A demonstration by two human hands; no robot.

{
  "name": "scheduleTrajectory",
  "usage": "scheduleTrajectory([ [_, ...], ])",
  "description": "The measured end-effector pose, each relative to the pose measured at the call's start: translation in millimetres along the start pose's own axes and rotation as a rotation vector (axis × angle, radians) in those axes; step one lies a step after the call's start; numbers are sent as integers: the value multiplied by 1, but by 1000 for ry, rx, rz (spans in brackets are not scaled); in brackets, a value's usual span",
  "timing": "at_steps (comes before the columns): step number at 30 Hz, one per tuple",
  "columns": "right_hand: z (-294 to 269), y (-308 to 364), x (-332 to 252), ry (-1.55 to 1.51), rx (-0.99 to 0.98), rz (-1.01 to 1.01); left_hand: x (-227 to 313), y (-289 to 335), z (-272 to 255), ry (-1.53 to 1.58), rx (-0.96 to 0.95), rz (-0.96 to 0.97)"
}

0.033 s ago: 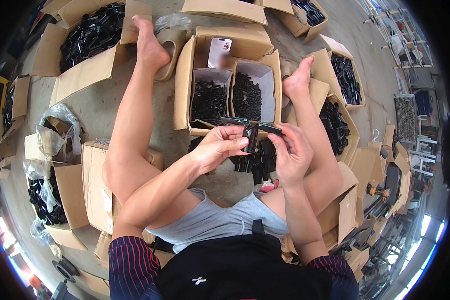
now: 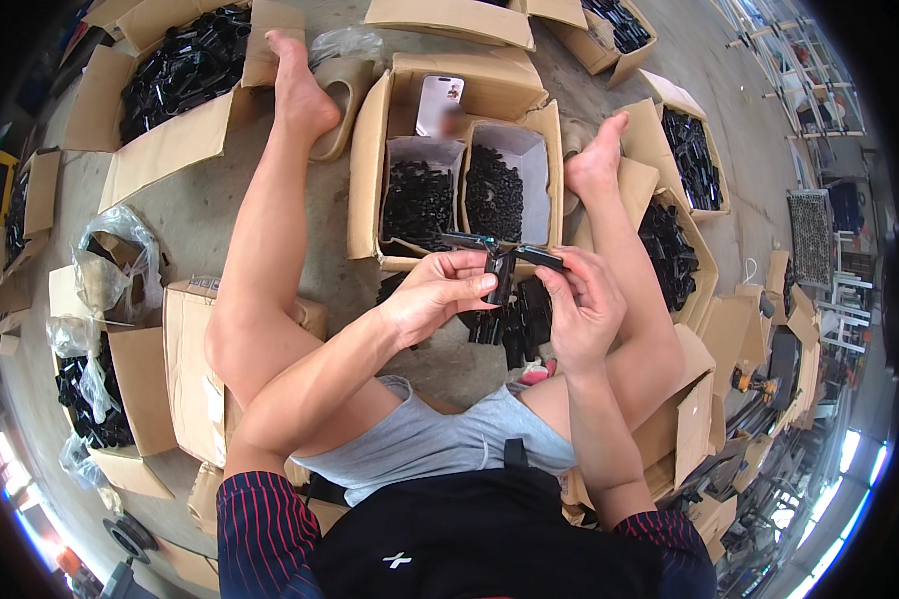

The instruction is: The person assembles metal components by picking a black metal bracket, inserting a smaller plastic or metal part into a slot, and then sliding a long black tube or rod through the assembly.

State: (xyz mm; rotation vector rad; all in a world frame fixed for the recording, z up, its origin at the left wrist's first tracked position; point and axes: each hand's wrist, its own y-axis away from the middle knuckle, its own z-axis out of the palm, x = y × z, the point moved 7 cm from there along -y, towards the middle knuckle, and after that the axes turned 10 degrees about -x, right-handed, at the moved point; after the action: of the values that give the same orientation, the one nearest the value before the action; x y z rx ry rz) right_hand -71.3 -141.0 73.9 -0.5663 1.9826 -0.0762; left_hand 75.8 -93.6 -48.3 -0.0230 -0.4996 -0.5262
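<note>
My left hand is closed on a black T-shaped part, its flat top piece pointing left and its stem hanging down. Between the thumb and fingers of my right hand is a flat, glossy black piece. Its left end meets the T-shaped part or lies very close to it; contact cannot be made out. Just beyond my hands, a cardboard box holds two grey-lined trays of small black parts. Below my hands, loose black pieces lie piled on the floor between my legs.
A phone leans against the box's far wall. Open cartons of black parts stand around me, with more at the right. Plastic bags lie over a carton at left. A sandal rests by my left foot.
</note>
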Motion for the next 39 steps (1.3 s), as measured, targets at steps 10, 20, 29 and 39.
scheduleTrajectory([
  [10,6,5,6,-115,2,-20,11,8,11,-57,73,2],
  [20,110,-87,69,17,-405,183,193,80,-24,-119,362,841],
  [29,248,-63,116,652,-1193,-115,187,77,-21,-214,408,766],
  [39,207,-77,82,270,-760,-85,175,70,-30,-157,385,750],
])
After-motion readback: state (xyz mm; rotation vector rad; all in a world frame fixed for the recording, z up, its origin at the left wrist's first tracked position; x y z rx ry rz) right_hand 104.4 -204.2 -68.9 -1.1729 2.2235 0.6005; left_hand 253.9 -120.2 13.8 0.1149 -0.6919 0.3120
